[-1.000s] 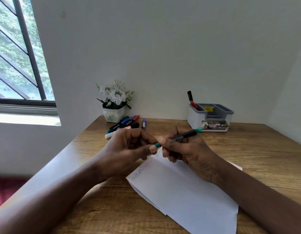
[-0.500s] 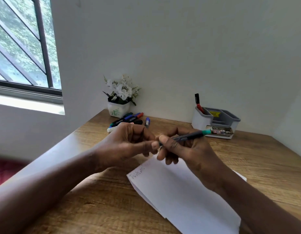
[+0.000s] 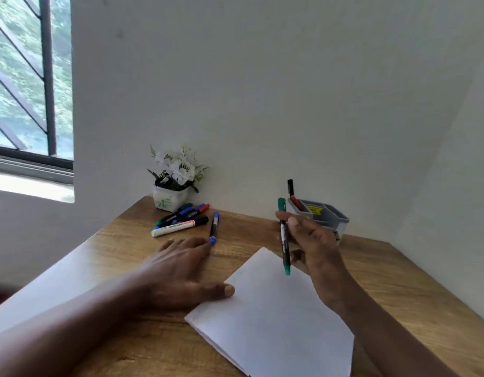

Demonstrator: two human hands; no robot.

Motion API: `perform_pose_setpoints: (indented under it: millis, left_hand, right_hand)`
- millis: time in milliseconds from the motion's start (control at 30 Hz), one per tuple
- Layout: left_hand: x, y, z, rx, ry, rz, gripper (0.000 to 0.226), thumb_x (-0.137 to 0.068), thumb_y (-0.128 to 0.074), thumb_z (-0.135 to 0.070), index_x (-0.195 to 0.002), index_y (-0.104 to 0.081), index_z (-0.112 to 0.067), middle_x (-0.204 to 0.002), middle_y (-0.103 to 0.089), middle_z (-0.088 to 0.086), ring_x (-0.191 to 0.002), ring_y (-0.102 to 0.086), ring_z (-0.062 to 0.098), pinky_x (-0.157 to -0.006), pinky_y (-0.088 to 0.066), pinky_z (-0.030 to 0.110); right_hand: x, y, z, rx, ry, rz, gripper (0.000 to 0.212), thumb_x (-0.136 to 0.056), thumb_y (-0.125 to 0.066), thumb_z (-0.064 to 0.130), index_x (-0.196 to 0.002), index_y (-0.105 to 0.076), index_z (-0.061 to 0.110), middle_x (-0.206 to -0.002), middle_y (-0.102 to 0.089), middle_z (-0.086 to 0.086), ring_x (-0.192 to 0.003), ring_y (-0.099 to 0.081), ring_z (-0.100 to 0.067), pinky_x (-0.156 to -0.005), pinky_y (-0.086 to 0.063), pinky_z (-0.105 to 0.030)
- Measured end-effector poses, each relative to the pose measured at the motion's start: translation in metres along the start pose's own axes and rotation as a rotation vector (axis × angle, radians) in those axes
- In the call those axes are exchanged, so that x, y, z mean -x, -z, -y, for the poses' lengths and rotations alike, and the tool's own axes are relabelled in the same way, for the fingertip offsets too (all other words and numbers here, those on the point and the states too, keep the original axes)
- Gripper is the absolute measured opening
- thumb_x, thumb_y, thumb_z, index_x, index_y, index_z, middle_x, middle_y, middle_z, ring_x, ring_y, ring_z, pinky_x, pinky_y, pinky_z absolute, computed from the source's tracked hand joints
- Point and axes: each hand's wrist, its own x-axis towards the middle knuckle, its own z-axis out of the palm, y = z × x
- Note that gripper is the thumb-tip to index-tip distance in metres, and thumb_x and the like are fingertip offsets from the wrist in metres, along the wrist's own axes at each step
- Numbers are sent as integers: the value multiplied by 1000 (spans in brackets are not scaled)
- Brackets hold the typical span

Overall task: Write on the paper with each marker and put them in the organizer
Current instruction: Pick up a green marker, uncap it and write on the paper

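Window [image 3: 23, 77] far left, not in play. Flower pot [image 3: 170, 198] sits in the back corner of the desk [image 3: 398, 281], out of the working area. Just in front of it a marker pile [image 3: 181, 220] lies bunched, likely the ones waiting for their turn; a blue marker [image 3: 214, 227] lies apart to the right of the pile, nearer the paper, probably next up.

Left hand [image 3: 181, 268] is flat on the desk, palm down, fingers spread and holding nothing, fingertips near the blue marker's lower end, thumb on the left edge of the paper [image 3: 270, 317]. Looks like it pins the sheet so it won't slide, and it is placed to reach the blue marker. Hand is motion-blurred, so actual contact with the marker can't be confirmed.

Paper lies angled in front of the person, between both arms, handy for writing.

Right hand [image 3: 309, 240] is closed round the green marker [image 3: 284, 238], held nearly upright above the paper's far corner, both ends green, so it reads as capped. Raised off the sheet and pointed up toward the organizer [image 3: 328, 216], which fits carrying it there, not writing.

Organizer stands at the back right against the wall, partly hidden by the right hand, with a red marker [image 3: 292, 195] already leaning in its left compartment
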Motion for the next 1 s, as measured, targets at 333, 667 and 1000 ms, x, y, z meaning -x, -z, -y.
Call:
perform_pose_setpoints:
  millis: [333,667,1000]
  left_hand:
    - [-7,-2,7,-97,-59,9,117,-70,-35,-98,-163,-11,-30,-171,-4,-11,-155,-6,10,-126,-5,38]
    - [-15,2,13,-78,-62,63,119,-68,-40,-98,-162,-8,-32,-171,-5,-9,-156,-7,14,-125,-6,40]
    - [-17,3,14,-73,-70,78,118,-70,-42,-96,-163,-9,-29,-171,-4,-7,-157,-5,16,-126,-3,44]
  right_hand:
    - [-73,32,26,313,273,-364,71,-92,-72,7,-149,-41,36,-93,-77,-9,-76,-74,-8,-63,-55,-15]
    - [-132,56,14,795,363,-317,46,-96,-63,11,-131,-46,35,-94,-69,-4,-75,-74,-18,-64,-61,-32]
    - [-149,52,-5,1499,198,-94,49,-104,-45,40,-153,-40,38,-125,-60,-10,-125,-49,-31,-88,-49,-42]
